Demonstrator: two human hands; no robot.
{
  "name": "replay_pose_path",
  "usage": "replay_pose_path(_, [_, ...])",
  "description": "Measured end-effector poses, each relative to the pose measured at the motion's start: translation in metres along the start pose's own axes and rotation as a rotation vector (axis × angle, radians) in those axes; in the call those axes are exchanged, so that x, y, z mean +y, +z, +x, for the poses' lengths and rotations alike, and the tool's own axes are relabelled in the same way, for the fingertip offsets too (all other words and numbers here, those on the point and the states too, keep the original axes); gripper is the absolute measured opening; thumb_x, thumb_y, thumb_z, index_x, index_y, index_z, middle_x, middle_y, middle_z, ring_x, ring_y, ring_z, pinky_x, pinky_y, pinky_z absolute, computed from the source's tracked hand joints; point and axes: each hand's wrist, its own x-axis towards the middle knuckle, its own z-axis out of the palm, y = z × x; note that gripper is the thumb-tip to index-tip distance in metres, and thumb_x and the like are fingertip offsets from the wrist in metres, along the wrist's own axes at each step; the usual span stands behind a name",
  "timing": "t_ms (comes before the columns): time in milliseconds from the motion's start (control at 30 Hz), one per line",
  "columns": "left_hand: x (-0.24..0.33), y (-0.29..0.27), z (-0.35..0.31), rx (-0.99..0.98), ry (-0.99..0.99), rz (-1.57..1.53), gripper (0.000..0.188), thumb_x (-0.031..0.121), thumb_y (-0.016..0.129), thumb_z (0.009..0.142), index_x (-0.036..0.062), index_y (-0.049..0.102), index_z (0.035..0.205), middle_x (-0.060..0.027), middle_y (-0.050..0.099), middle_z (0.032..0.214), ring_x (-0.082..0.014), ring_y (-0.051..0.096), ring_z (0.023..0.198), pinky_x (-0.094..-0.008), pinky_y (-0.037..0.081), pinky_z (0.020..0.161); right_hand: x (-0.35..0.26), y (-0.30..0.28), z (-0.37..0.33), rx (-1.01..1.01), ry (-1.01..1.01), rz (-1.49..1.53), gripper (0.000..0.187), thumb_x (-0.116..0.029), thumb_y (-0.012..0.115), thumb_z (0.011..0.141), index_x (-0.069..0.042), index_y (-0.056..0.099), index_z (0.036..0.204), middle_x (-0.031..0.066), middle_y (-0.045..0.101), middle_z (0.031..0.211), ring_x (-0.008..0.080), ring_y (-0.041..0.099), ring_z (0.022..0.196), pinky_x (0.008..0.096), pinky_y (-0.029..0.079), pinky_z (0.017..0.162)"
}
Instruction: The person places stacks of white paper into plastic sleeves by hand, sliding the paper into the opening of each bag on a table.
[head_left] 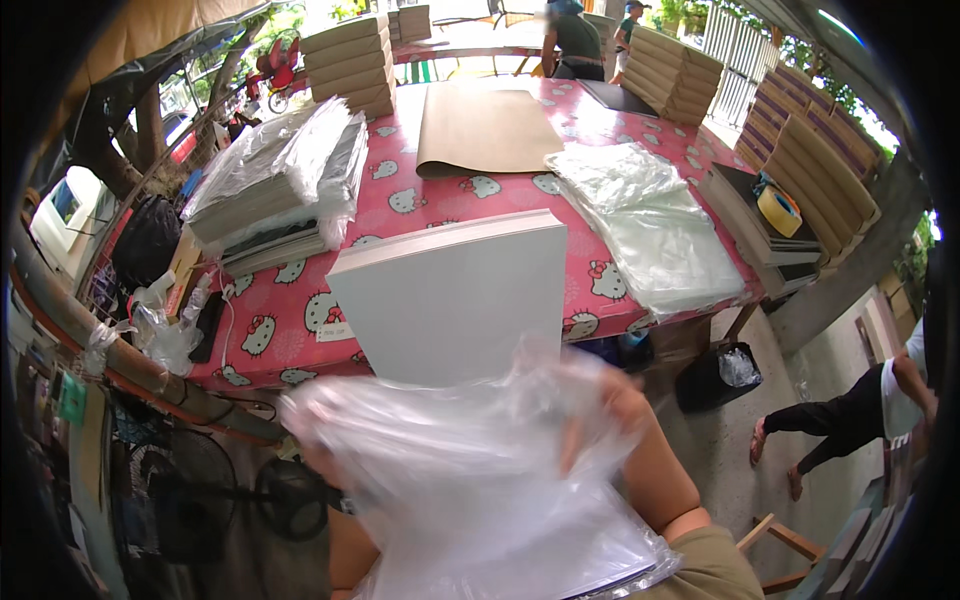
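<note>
Both my hands are at a clear plastic bag over my lap, and motion blurs them. My left hand is closed on the bag's left side, partly veiled by the film. At the right side my right hand grips the bag's upper edge, its fingers bent. A flat white sheet or board with a dark lower edge lies inside or under the film on my lap; which of the two I cannot tell. Just beyond my hands, a thick stack of white boards rests at the table's near edge.
The table wears a pink cartoon-cat cloth. On it are plastic-wrapped stacks at left, brown board, flat clear bags at right, and a tape roll. A black bin stands below. A person walks at right.
</note>
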Motion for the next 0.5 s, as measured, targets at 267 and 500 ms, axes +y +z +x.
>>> replay_pose_path(267, [0.052, 0.017, 0.048, -0.209, 0.244, 0.747, 0.052, 0.010, 0.069, 0.064, -0.0030, 0.047, 0.109, -0.0004, 0.052, 0.084, -0.0081, 0.049, 0.069, -0.0201, 0.040, 0.061, -0.063, -0.019, 0.041, 0.445, -0.185, -1.041, 0.030, -0.003, 0.052, 0.074, -0.002, 0.056, 0.104, -0.0051, 0.045, 0.060, 0.0018, 0.040, 0.055, 0.0171, 0.032, 0.049])
replay_pose_path(500, [0.044, 0.024, 0.087, 0.209, 0.919, 1.350, 0.028, 0.000, 0.058, 0.070, 0.0023, 0.057, 0.098, -0.0018, 0.051, 0.073, -0.0049, 0.047, 0.069, -0.0181, 0.037, 0.058, -0.050, -0.020, 0.075, 0.392, -0.621, -1.772, 0.025, -0.007, 0.054, 0.075, -0.004, 0.059, 0.099, -0.0036, 0.046, 0.053, 0.0055, 0.039, 0.048, 0.0204, 0.033, 0.047])
